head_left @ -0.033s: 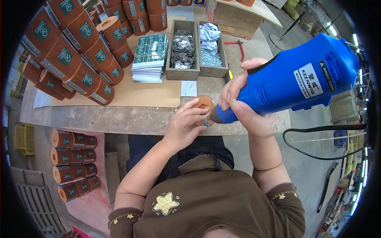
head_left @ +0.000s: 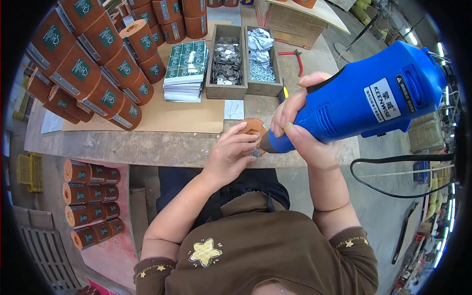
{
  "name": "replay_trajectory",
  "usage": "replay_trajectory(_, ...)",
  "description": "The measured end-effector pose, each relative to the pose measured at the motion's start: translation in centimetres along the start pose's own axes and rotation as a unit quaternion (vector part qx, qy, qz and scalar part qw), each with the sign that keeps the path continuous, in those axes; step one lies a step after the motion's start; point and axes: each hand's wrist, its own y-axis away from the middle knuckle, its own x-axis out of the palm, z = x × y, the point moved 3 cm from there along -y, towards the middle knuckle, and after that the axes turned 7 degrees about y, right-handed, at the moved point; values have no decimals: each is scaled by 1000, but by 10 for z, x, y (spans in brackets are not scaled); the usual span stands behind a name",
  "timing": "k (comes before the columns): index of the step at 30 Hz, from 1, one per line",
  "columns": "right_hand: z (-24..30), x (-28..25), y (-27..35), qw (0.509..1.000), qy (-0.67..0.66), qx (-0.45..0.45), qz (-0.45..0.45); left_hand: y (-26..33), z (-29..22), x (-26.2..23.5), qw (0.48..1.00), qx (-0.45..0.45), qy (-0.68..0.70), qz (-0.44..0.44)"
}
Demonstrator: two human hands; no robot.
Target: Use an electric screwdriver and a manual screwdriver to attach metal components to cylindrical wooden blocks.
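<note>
A large blue electric screwdriver (head_left: pixel 334 110) slants in from the right, with my right hand (head_left: pixel 309 125) wrapped round its front part. Its dark nose (head_left: pixel 266 143) points down to the left at a small orange-brown hollow block (head_left: pixel 254 124) by the table's near edge. My left hand (head_left: pixel 227 156) is closed on that block and steadies it, fingers over its top. A small grey metal piece (head_left: pixel 254 153) shows by the thumb. The tool's very tip and whatever it touches are hidden behind the nose and fingers.
Left on the table (head_left: pixel 162 147) stand stacked brown cylinders (head_left: pixel 105 69) with green labels. Beyond my hands are a label stack (head_left: pixel 186 69), a wooden box of metal plates (head_left: pixel 227 61), a box of screws (head_left: pixel 262 69) and red pliers (head_left: pixel 298 61). More cylinders (head_left: pixel 93 196) lie below left.
</note>
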Motion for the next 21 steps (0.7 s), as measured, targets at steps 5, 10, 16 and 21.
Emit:
replay_trajectory(5,-1,2,0,998,55,-24,23,-1,-2,-1,1000,-3,-16,7)
replay_trajectory(10,2,12,7,1000,16,-12,23,-1,-2,-2,1000,0,-11,11)
replay_trajectory(16,15,4,11,995,86,-44,33,-2,1,-3,1000,13,-9,21)
replay_trajectory(21,21,7,11,994,-41,-36,-100,-2,2,-4,999,20,-19,21)
